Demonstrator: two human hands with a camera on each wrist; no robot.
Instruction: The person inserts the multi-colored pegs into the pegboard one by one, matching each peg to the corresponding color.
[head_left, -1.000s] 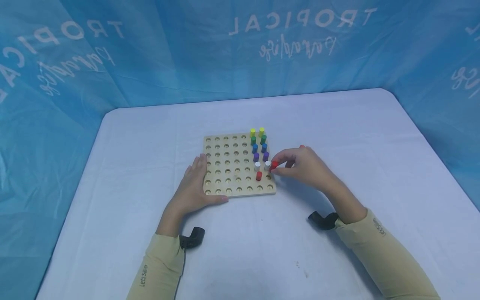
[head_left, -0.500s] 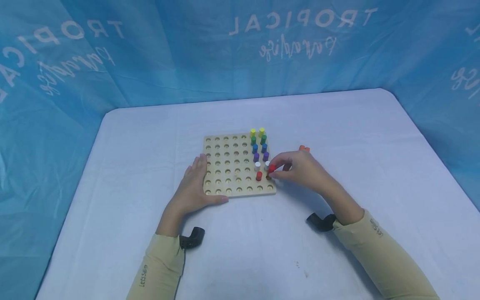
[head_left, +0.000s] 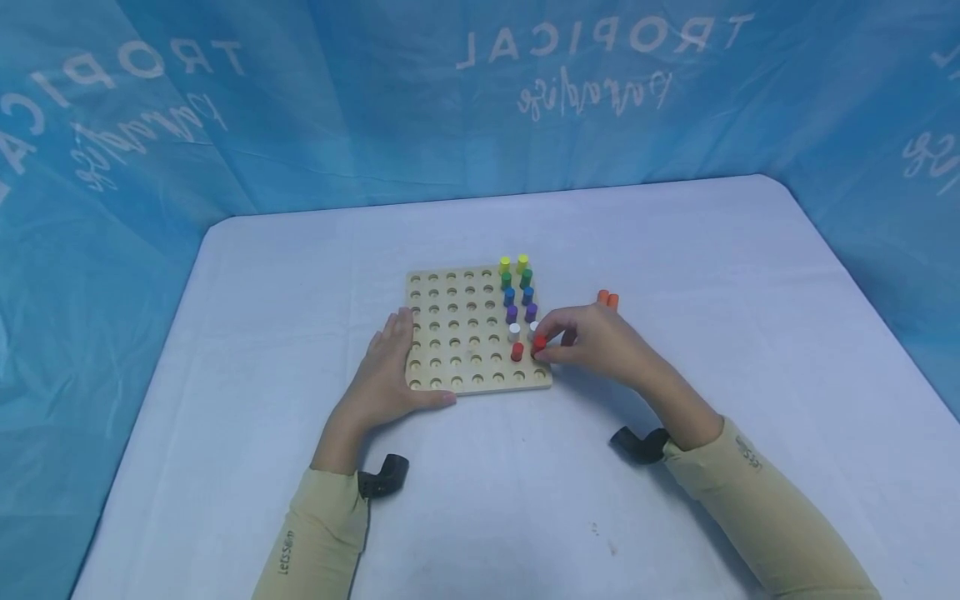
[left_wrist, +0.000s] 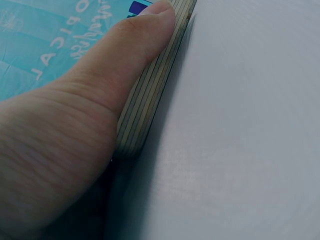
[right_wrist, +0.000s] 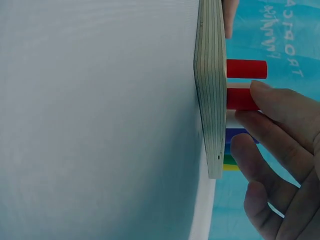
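A light wooden pegboard with rows of round holes lies flat on the table. My left hand rests against its near-left corner, fingers along the left side and thumb on the front edge. My right hand pinches a red peg between thumb and finger at the board's right side. In the right wrist view this red peg stands against the board's face, beside a second red peg. White, purple, blue, green and yellow pegs stand in pairs behind.
Two orange pegs lie on the white-covered table, just beyond my right hand and partly hidden by it. Black wrist mounts jut from both sleeves. A blue printed curtain hangs behind the table.
My right hand has brought the red peg slightly left and down into the hole right of the other red peg. The orange pegs have come into fuller view. My left hand stays put.
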